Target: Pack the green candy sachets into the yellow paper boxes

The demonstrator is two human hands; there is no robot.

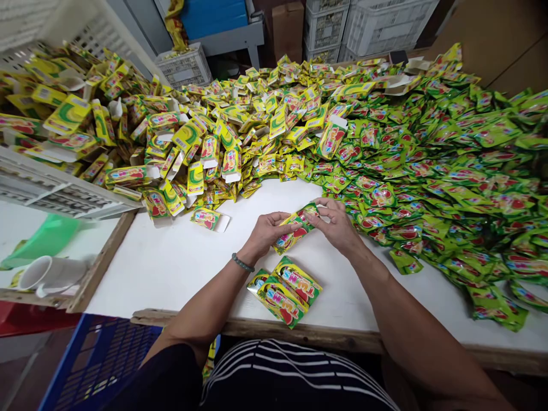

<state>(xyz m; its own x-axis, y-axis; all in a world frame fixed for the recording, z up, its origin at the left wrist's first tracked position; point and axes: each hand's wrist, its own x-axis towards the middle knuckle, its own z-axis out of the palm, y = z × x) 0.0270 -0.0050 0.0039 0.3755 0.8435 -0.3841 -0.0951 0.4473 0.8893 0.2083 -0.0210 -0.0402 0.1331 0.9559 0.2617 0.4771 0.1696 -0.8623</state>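
Note:
Both my hands hold one green and yellow sachet just above the white table. My left hand grips its lower end with curled fingers. My right hand pinches its upper end. Close to the table's front edge lie filled yellow cartons, stacked flat. A big heap of loose green sachets spreads to the right. Yellow folded cartons are piled at the back left. One empty carton lies alone near my left hand.
A white plastic crate holds cartons at the far left. A white cup and green bag sit on a lower surface. A blue crate stands by my knee. White crates stack behind.

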